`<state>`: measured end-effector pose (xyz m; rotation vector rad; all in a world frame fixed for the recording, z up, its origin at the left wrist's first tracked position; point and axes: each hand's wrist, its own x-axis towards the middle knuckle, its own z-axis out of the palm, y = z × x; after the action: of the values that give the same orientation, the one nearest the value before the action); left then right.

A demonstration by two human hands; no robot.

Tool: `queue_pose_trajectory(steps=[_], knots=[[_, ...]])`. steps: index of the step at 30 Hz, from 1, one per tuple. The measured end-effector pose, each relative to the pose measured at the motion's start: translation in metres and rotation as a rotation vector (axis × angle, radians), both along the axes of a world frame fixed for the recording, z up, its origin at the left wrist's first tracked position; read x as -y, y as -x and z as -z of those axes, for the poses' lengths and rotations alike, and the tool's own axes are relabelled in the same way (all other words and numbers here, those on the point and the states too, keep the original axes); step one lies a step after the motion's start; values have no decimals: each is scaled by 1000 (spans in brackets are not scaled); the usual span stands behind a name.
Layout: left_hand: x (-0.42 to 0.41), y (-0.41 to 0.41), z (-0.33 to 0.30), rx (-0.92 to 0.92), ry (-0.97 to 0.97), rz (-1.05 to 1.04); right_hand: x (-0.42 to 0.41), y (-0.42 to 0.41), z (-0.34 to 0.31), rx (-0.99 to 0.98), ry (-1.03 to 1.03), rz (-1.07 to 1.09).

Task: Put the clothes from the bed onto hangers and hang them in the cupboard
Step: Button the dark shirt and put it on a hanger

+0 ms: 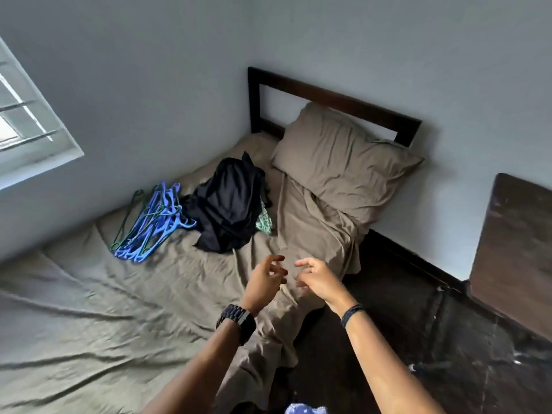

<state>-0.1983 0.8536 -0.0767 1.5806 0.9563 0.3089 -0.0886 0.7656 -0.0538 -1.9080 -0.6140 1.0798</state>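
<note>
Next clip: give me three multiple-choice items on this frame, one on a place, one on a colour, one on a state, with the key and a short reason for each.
1. Where do the hangers lie?
A. on the pillow
B. on the bed, left of the dark clothes
C. on the floor

2. What colour are most of the hangers?
A. blue
B. red
C. white

3. What do the hands hold?
A. a hanger
B. a dark garment
C. nothing

Key:
1 B: the bundle rests on the sheet beside the dark clothes, towards the window wall.
2 A: nearly all are blue, with a few dark green ones among them.
3 C: the left hand and right hand hover over the sheet with loosely curled fingers, short of the clothes.
</note>
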Motion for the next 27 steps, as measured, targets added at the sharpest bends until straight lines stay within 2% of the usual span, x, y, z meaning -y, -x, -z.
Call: queue_pose_trajectory(steps=[5, 8, 12, 20, 27], knots=[[-54, -41, 4, 54, 16, -84, -63, -47, 2, -105, -38, -15], [-88, -66, 13, 63, 54, -121, -102, -67, 8, -240, -58, 10], [-140, -101, 32, 95, 1, -163, -161, -95, 31, -327, -103, 63], [-255, -134, 100, 95, -26, -364, -262, -134, 105, -267, -92, 22], [-368, -112, 198, 19, -215, -253, -365, -131, 197, -175, -261, -78]])
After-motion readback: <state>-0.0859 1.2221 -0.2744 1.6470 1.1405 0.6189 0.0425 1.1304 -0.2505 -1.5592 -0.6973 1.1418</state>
